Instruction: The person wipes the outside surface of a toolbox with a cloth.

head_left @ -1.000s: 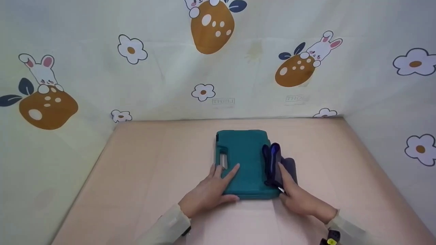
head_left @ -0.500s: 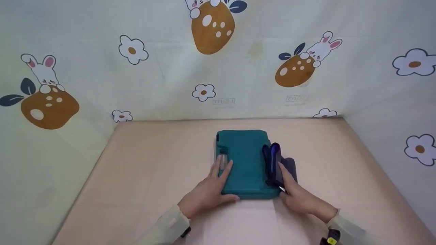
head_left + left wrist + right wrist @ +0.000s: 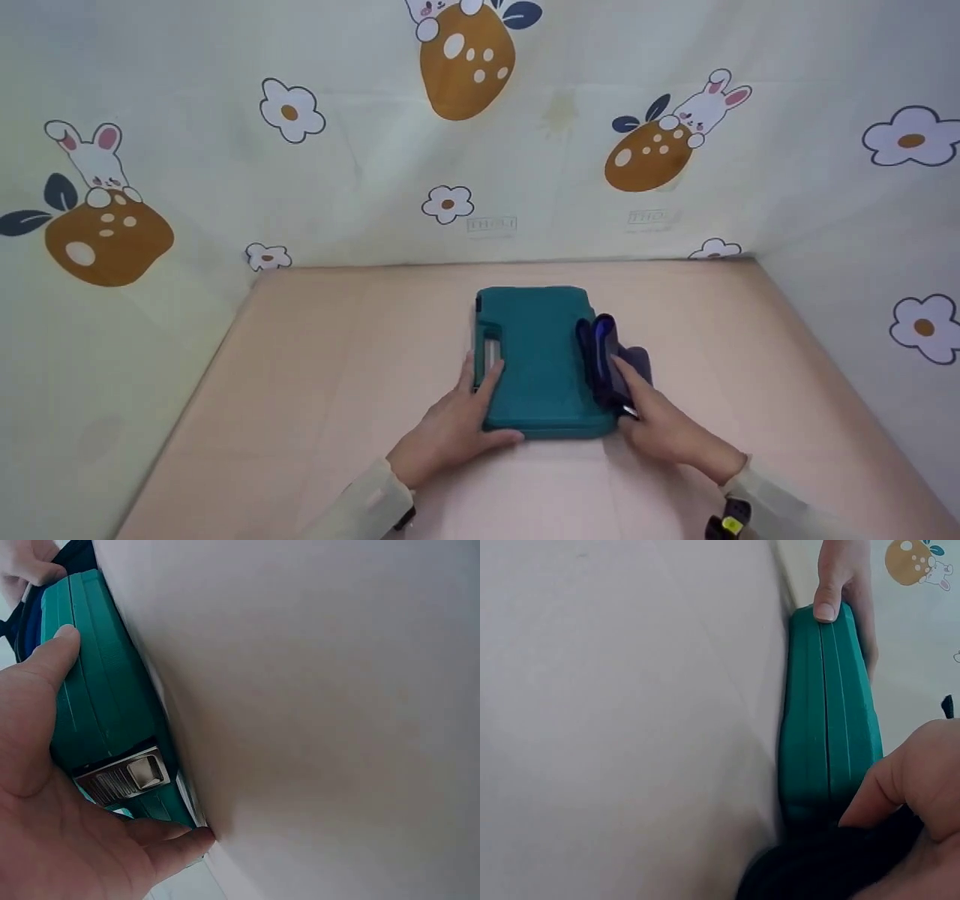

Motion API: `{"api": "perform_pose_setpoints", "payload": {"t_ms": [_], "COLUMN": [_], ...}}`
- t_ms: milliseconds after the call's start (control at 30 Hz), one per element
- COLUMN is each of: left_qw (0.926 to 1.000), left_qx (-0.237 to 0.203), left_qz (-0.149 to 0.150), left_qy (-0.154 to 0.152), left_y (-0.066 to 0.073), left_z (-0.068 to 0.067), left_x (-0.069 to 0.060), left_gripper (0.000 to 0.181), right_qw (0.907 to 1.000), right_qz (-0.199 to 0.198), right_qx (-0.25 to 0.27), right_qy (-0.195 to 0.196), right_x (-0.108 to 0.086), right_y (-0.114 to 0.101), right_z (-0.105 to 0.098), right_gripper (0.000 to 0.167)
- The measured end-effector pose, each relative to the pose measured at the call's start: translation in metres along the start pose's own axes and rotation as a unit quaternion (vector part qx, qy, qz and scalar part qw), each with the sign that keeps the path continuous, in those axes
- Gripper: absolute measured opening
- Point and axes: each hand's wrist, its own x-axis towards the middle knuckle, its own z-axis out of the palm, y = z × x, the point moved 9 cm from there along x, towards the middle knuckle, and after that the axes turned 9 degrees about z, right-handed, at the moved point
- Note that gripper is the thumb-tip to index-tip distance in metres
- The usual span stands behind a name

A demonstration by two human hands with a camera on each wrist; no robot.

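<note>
A green plastic case (image 3: pixel 544 352) lies flat on the table, its handle slot on the left side. My left hand (image 3: pixel 450 427) grips its near left corner, thumb along the front edge and fingers by the handle; a metal latch (image 3: pixel 135 774) shows beside the palm in the left wrist view. My right hand (image 3: pixel 664 431) pinches a folded dark blue fabric item (image 3: pixel 606 364) against the case's right side. In the right wrist view, black fabric (image 3: pixel 832 862) sits under the right hand's fingers (image 3: pixel 877 791) at the case's end.
The beige-pink table (image 3: pixel 337 360) extends around the case. Patterned cloth (image 3: pixel 360 180) with rabbits, fruit and flowers hangs behind it and on both sides. A dark band with a yellow spot (image 3: pixel 731 523) circles my right wrist.
My left hand's fingers have drawn back slightly toward me and closer together along the handle side. The near end of the blue fabric has shifted slightly right; the case has stayed put.
</note>
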Motion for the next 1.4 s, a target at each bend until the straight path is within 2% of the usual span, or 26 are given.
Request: {"api": "perform_pose_setpoints", "payload": {"t_ms": [133, 300, 633, 800, 933, 1067, 1200, 1333, 1400], "left_qw": [0.9999, 0.9997, 0.999, 0.9987, 0.9986, 0.9987, 0.9987, 0.9987, 0.9987], "left_qx": [0.01, 0.017, 0.044, 0.049, 0.049, 0.048, 0.047, 0.045, 0.045], "left_qz": [-0.004, -0.012, -0.005, -0.011, -0.015, -0.015, -0.017, -0.021, -0.022], "left_qy": [-0.003, -0.01, -0.01, -0.007, -0.008, -0.006, -0.007, -0.009, -0.011], "left_y": [-0.001, -0.003, 0.001, 0.001, 0.0, -0.001, -0.001, -0.001, -0.001], "left_z": [0.001, 0.002, 0.001, -0.002, -0.003, -0.005, -0.005, -0.003, -0.002], "left_x": [0.0, 0.0, 0.004, 0.008, 0.011, 0.012, 0.013, 0.013, 0.013], "left_gripper": [0.112, 0.113, 0.112, 0.112, 0.113, 0.112, 0.112, 0.112, 0.112], "right_qw": [0.9987, 0.996, 0.9936, 0.9893, 0.9873, 0.9842, 0.9807, 0.9805, 0.9806], "right_qz": [-0.004, -0.007, -0.019, -0.021, -0.019, -0.024, -0.051, -0.073, -0.078], "right_qx": [-0.013, -0.014, -0.016, -0.013, 0.0, -0.007, -0.028, -0.076, -0.115], "right_qy": [0.05, 0.088, 0.11, 0.144, 0.158, 0.175, 0.187, 0.166, 0.139], "right_x": [0.007, 0.017, 0.037, 0.059, 0.081, 0.103, 0.122, 0.14, 0.148], "right_y": [0.001, 0.002, -0.009, -0.022, -0.037, -0.056, -0.079, -0.098, -0.106], "right_z": [-0.014, -0.03, -0.059, -0.08, -0.088, -0.087, -0.075, -0.053, -0.037], "right_gripper": [0.071, 0.058, 0.041, 0.041, 0.041, 0.04, 0.041, 0.048, 0.054]}}
